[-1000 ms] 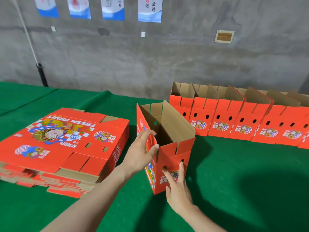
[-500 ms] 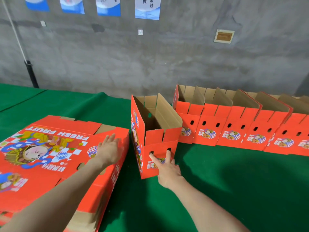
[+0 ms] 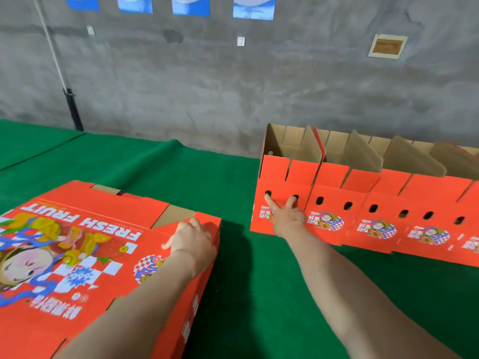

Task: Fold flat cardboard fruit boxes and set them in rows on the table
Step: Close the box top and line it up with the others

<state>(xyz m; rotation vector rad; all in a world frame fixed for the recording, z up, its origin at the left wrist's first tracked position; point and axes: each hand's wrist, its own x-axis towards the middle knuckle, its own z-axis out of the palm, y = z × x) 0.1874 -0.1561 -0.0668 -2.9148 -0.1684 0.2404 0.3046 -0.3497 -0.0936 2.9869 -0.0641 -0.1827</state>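
A folded red fruit box (image 3: 277, 168) stands upright with its top open at the left end of a row of folded boxes (image 3: 394, 193) along the back of the table. My right hand (image 3: 286, 216) reaches to its front face, two fingers poked into its two finger holes. A stack of flat red boxes (image 3: 77, 255) printed "FRESH FRUIT" lies at the near left. My left hand (image 3: 191, 239) rests on the stack's far right corner, fingers curled over the edge of the top flat box.
Green cloth covers the table (image 3: 259, 294). A grey concrete wall (image 3: 233, 86) rises right behind the row, with posters (image 3: 252, 6) high up and a black pipe (image 3: 74, 110) at the left. A strip of green cloth separates the stack from the row.
The folded box has moved back and right, from mid-table into the left end of the row, with my right hand on its front. My left hand left the box and went to the flat stack's corner.
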